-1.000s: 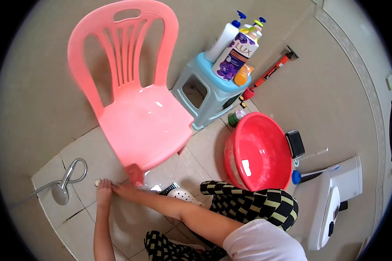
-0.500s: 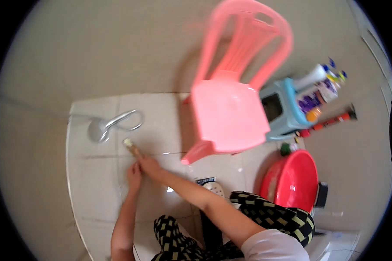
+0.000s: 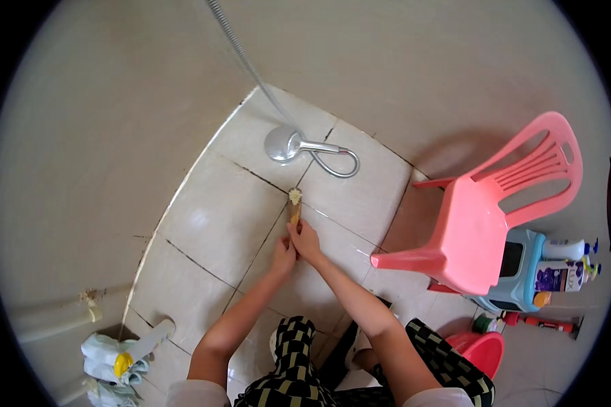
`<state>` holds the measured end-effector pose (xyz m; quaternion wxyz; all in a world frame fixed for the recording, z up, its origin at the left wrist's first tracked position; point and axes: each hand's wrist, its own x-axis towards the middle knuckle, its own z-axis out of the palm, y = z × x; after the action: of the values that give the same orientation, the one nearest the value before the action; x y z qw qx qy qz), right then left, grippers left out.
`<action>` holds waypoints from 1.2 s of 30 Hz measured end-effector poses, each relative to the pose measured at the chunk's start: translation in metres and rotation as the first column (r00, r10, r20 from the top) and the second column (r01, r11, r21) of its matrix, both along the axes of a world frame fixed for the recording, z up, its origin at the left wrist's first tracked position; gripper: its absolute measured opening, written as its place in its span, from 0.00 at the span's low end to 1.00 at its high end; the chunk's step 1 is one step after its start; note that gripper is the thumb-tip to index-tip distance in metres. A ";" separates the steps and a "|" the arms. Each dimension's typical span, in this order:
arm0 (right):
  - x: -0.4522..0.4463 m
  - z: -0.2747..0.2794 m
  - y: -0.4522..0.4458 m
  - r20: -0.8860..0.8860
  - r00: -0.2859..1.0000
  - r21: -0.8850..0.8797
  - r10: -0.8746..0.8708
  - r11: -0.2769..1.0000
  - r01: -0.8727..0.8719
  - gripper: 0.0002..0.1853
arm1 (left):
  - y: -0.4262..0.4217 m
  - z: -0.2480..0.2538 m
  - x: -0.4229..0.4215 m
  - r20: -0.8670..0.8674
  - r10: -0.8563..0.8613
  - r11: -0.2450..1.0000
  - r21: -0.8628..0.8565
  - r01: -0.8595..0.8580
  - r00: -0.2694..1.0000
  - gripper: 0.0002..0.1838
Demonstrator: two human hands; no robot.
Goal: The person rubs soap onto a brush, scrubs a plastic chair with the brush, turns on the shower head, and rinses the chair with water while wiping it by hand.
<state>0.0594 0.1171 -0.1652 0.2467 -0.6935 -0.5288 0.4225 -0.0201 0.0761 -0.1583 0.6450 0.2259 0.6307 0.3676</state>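
A wooden brush [image 3: 295, 209] with pale bristles at its far end points away from me, low over the tiled floor [image 3: 207, 210]. My right hand [image 3: 305, 240] is wrapped round its near end. Close beside it, touching or nearly so, is my left hand [image 3: 285, 254], its fingers curled; what they hold, if anything, is hidden. Beyond the brush lies a silver shower head [image 3: 283, 144] with its hose looped on the tiles.
A pink plastic chair [image 3: 474, 227] stands on the right, beside a blue stool [image 3: 523, 271] with pump bottles. A red basin [image 3: 482, 351] is at the lower right. Plastic bags [image 3: 105, 356] and a white pipe [image 3: 153, 339] are at the lower left.
The view has swung left, so chair, stool and basin appear farther right and the bags have come into view. The brush now shows clearly in front of my hands.
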 end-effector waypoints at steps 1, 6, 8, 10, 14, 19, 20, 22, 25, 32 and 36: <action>-0.005 -0.001 0.000 0.057 0.997 0.008 0.050 0.999 -0.051 0.18 | -0.002 -0.007 -0.005 -0.004 0.016 1.000 0.000 -0.016 1.000 0.13; -0.027 0.022 0.004 0.348 0.863 -0.128 0.365 0.931 -0.342 0.17 | -0.003 -0.017 -0.054 -0.667 -0.030 0.852 0.372 0.368 0.745 0.15; -0.037 0.032 0.003 0.530 0.779 0.201 0.335 0.843 -0.500 0.11 | 0.005 0.030 -0.084 -0.755 -0.226 0.842 0.167 0.513 0.616 0.15; -0.040 0.027 0.009 0.644 0.682 0.378 0.347 0.631 -0.678 0.09 | 0.005 0.040 -0.103 -0.786 -0.415 0.780 -0.048 0.624 0.458 0.15; -0.059 0.004 0.019 0.821 0.349 0.259 0.452 0.250 -0.933 0.08 | -0.005 -0.011 -0.124 -0.892 -0.365 0.742 -0.106 0.662 0.266 0.17; -0.066 0.022 0.002 0.894 0.196 0.187 0.403 0.062 -0.980 0.09 | -0.029 0.004 -0.126 -0.847 -0.390 0.765 -0.079 0.639 0.361 0.17; -0.067 0.015 -0.001 0.889 0.180 0.186 0.421 0.027 -0.982 0.09 | -0.034 0.003 -0.125 -0.843 -0.393 0.755 -0.067 0.652 0.369 0.18; -0.067 0.004 -0.003 0.887 0.170 0.200 0.430 -0.025 -0.980 0.09 | -0.041 0.014 -0.121 -0.815 -0.426 0.779 -0.109 0.618 0.393 0.19; -0.069 0.003 -0.004 0.894 0.186 0.235 0.407 -0.072 -0.969 0.10 | -0.044 0.014 -0.125 -0.877 -0.304 0.782 -0.006 0.624 0.372 0.19; -0.085 0.018 -0.025 0.872 0.151 0.189 0.467 -0.035 -0.981 0.11 | -0.063 0.040 -0.142 -0.844 -0.471 0.740 -0.219 0.636 0.257 0.25; -0.088 0.017 -0.041 0.852 0.196 0.257 0.485 -0.063 -0.964 0.10 | -0.078 0.037 -0.152 -0.847 -0.487 0.699 -0.232 0.676 0.214 0.27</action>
<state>-0.0291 0.0760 -0.1484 0.0817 -0.1355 -0.9873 -0.0143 -0.1726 -0.0020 -0.1208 0.2994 0.6570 0.6918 -0.0124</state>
